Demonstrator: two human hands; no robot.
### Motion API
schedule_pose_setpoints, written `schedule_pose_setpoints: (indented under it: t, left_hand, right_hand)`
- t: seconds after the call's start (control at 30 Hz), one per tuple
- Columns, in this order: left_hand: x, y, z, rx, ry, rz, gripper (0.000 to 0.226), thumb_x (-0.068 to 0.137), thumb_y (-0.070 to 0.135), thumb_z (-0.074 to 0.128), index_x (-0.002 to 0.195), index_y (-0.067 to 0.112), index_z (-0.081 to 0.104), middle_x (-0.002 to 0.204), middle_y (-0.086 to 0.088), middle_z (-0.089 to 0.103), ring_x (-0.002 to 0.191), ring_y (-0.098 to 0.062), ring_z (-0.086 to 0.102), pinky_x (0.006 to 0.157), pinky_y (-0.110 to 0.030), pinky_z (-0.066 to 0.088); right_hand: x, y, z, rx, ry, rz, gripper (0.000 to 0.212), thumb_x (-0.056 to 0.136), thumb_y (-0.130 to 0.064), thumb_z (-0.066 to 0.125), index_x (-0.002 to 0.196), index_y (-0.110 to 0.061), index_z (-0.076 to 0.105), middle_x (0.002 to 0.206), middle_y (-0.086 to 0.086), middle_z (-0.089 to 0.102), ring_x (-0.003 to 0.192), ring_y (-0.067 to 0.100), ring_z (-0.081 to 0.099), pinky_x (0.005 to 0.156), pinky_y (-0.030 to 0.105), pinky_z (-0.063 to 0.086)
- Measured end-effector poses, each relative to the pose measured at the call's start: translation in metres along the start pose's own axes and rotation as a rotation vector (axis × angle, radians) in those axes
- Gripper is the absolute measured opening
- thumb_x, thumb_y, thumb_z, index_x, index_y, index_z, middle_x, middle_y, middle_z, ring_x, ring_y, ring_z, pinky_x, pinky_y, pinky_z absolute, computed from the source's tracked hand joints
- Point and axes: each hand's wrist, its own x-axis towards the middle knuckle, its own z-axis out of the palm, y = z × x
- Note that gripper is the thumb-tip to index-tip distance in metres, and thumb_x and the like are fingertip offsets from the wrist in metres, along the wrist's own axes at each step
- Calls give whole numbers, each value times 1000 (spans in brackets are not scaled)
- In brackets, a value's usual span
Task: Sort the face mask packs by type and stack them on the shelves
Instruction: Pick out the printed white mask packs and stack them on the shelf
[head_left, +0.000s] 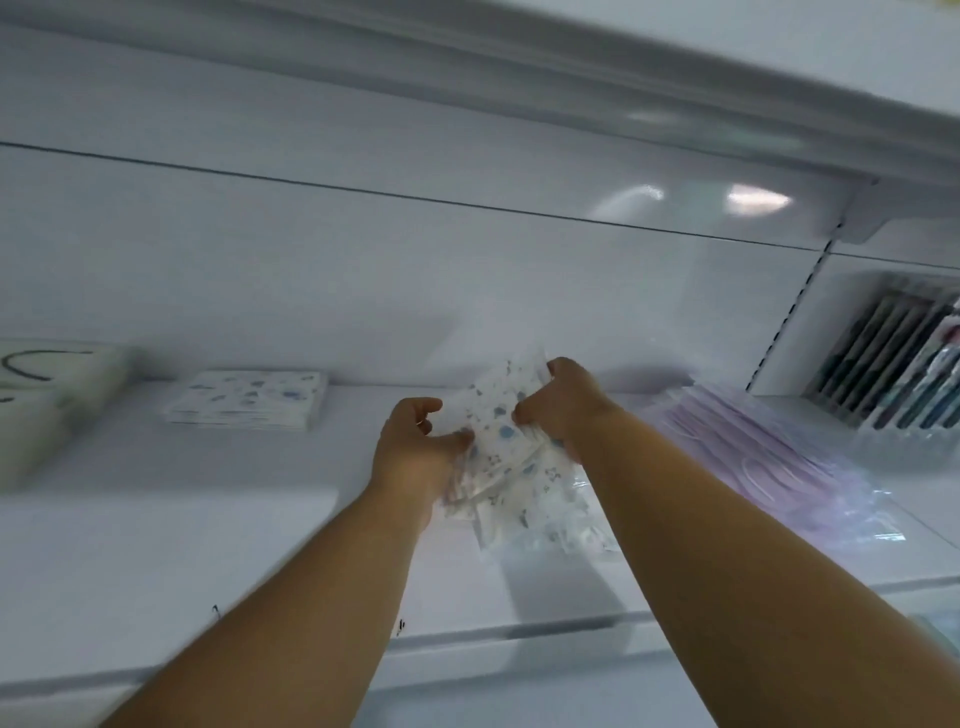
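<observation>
A: Head view, near to far. Both forearms reached up over the shelf (519, 587) lip. Left hand (415, 447) had thumb and fingers curled onto the left edge of a bundle of patterned packs (501, 457); right hand (563, 405) pinched the bundle's upper right edge. Bundle was held above the shelf, between the two hands, its lower packs fanned out and sagging toward the board.

B: Risks noted?

A: Likely a slip. The wrappers looked glossy, and the grip took only the edges, so the loose lower packs could slide out and scatter, or drop off the front lip.

B: And sorting errors?

A: Purple packs (779, 457) lay just beside on the right, some spilling forward. A careless set-down could mix the two types or knock that pile over. The matching patterned stack (244, 397) sat further left along the shelf, well apart from the hands; that seemed the proper target.

B: Beyond that?

A: Pale box (47, 395) at far left, dark packs (898, 374) standing in the next bay, far right. Frame was blurred; finer detail unreadable.
</observation>
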Motion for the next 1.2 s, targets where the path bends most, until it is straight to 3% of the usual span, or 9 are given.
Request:
schedule_pose_setpoints:
  t: [0.13,0.23,0.27,0.33,0.47,0.6,0.9,1.07,1.2]
  left_hand:
    - [1,4,-1,-31,0,-68,40,88,39,74,119,26,53,126,1,59,111,-20,58,97,-36,48]
    - [-5,13,-3,-159,-107,-149,79,70,62,78,129,15,58,123,-6,69,108,-28,68,98,-49,54]
    - [-7,17,-5,-221,-163,-162,80,69,61,79,130,13,60,119,-8,72,105,-30,71,95,-51,56]
    - [-14,28,-10,-315,-232,-133,51,87,40,75,124,7,65,113,-12,74,103,-31,72,88,-47,59]
    - [-22,41,-32,-317,-176,-39,21,92,10,68,112,4,70,106,-13,76,95,-28,75,70,-34,61]
    - [-24,46,-70,-274,-191,2,35,86,11,73,119,3,67,114,-14,74,102,-31,72,86,-44,58]
    - [-14,53,-178,11,67,249,40,82,12,82,107,31,57,99,5,76,92,-18,74,81,-45,60]
    - [-16,38,-216,-53,7,181,49,78,4,82,115,26,59,102,5,76,95,-14,74,83,-39,59]
    - [-14,26,-220,-2,-30,195,38,84,6,77,114,26,63,105,6,76,98,-14,73,92,-43,57]
  right_hand:
    - [-7,8,-19,233,123,-109,30,74,-7,77,88,-22,54,93,6,68,80,24,67,78,46,61]
    - [-16,15,-23,458,73,-142,34,75,-7,81,98,-19,59,95,3,72,86,23,72,80,49,61]
    - [-20,17,-21,504,44,-165,36,75,-7,82,101,-19,60,95,1,73,86,22,73,80,48,61]
    - [-27,19,-15,594,-3,-203,38,74,-8,83,103,-20,62,95,-1,75,86,21,74,80,48,61]
    - [-46,11,-3,659,-49,-305,41,75,-9,81,108,-22,61,99,-2,75,89,20,75,80,45,61]
    - [-65,-5,16,725,-80,-344,43,78,-6,80,111,-24,59,97,-5,76,87,15,75,79,42,62]
    - [-95,-59,104,821,-215,-345,39,84,-11,79,116,-18,58,104,0,76,96,20,74,84,47,60]
    - [-100,-57,143,737,-169,-263,9,92,-21,71,100,-19,70,95,7,76,91,30,73,85,55,58]
    - [-102,-60,154,763,-75,-252,9,98,-18,61,98,-16,70,95,9,76,91,32,73,85,58,57]
